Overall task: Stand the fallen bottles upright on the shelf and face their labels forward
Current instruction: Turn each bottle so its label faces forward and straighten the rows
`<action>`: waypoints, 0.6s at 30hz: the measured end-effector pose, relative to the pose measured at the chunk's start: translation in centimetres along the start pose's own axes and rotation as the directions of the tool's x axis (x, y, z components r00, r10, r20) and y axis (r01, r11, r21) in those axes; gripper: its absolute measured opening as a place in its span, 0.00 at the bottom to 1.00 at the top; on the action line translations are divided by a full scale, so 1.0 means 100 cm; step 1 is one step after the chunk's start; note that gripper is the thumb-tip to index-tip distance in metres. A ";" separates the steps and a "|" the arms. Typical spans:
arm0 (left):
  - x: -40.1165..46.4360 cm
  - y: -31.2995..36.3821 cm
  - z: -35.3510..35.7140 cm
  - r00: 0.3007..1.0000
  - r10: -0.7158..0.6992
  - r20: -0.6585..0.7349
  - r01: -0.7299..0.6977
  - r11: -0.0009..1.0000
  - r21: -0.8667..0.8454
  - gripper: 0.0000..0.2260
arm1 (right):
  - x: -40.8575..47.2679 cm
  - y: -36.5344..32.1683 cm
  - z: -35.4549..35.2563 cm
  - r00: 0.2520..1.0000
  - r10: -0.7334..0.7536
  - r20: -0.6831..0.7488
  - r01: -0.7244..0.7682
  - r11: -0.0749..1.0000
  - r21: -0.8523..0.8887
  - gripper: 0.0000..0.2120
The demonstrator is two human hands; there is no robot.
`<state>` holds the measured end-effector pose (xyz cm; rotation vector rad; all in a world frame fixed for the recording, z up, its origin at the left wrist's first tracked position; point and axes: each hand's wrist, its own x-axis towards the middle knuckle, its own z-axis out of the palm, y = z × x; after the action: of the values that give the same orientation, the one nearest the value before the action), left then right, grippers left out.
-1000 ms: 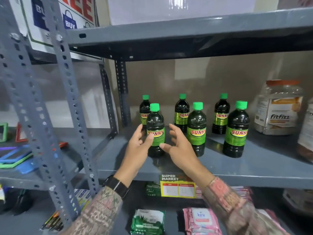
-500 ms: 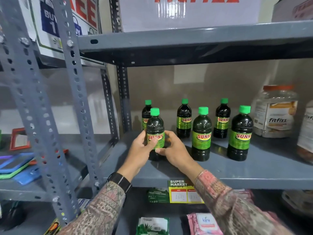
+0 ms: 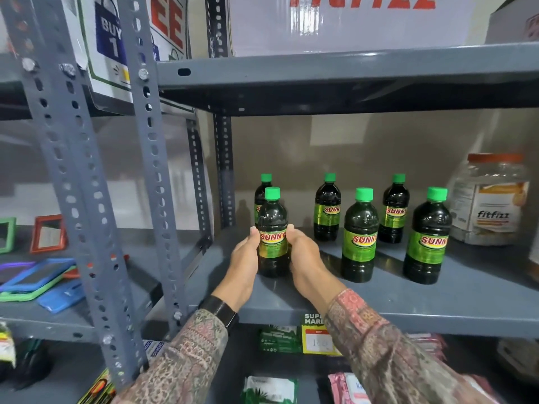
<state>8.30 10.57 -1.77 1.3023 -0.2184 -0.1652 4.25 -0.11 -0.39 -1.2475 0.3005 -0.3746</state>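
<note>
Several dark bottles with green caps and green SUNNY labels stand upright on the grey shelf. The front-left bottle stands near the shelf's front edge, its label facing me. My left hand grips its left side and my right hand grips its right side, both around the lower half. Two more front bottles stand to the right, the middle one and the right one. Three bottles stand in the back row, the left one partly hidden behind the held bottle.
A clear fitfizz jar stands at the shelf's right end. A grey slotted upright rises left of my hands. The upper shelf carries a white box. Tablets and small frames lie on the left shelf. Packets fill the shelf below.
Both hands have closed around the front-left bottle, which they only flanked a second ago. The bottle stands a little nearer the front edge. The view has tilted up.
</note>
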 end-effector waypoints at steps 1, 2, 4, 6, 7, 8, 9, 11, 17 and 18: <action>0.000 -0.001 0.001 1.000 0.007 -0.007 -0.007 1.000 0.012 0.16 | 0.001 0.005 0.003 1.000 -0.021 -0.013 0.020 1.000 -0.021 0.16; 0.000 -0.002 0.001 1.000 0.014 -0.020 -0.014 1.000 0.014 0.16 | -0.001 0.008 0.006 0.999 -0.040 -0.021 0.040 0.999 -0.029 0.17; 0.000 -0.003 -0.001 0.999 0.023 -0.047 -0.022 1.000 0.012 0.17 | -0.003 0.012 0.011 0.998 -0.056 -0.030 0.055 0.998 -0.030 0.16; 0.001 -0.003 -0.003 0.998 0.027 -0.060 -0.027 1.000 0.007 0.17 | -0.002 0.015 0.013 0.998 -0.065 -0.024 0.065 0.998 -0.015 0.14; 0.001 -0.002 -0.004 0.998 0.027 -0.064 -0.027 1.000 0.005 0.17 | -0.002 0.015 0.014 0.998 -0.068 -0.016 0.067 0.998 -0.017 0.14; 0.001 -0.002 -0.004 0.997 0.026 -0.066 -0.025 1.000 0.008 0.17 | -0.005 0.013 0.016 0.997 -0.076 -0.015 0.076 0.997 -0.014 0.14; 0.001 -0.003 -0.005 0.998 0.025 -0.064 -0.024 1.000 0.010 0.17 | -0.005 0.014 0.016 0.996 -0.083 -0.012 0.083 0.996 -0.020 0.14; 0.001 -0.003 -0.005 0.998 0.033 -0.057 -0.032 0.999 0.006 0.17 | -0.004 0.014 0.016 0.996 -0.085 -0.006 0.085 0.996 -0.014 0.14; -0.001 -0.002 -0.004 0.998 0.023 -0.050 -0.023 1.000 0.008 0.17 | -0.013 0.008 0.016 0.995 -0.103 0.005 0.103 0.994 -0.025 0.14; -0.001 -0.002 -0.004 0.998 0.024 -0.052 -0.024 1.000 0.003 0.18 | -0.016 0.007 0.015 0.995 -0.100 0.025 0.101 0.994 -0.030 0.14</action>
<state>8.34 10.94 -2.08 1.3046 -0.1900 -0.1109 3.54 2.06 -0.56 -1.3000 0.2247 -0.4430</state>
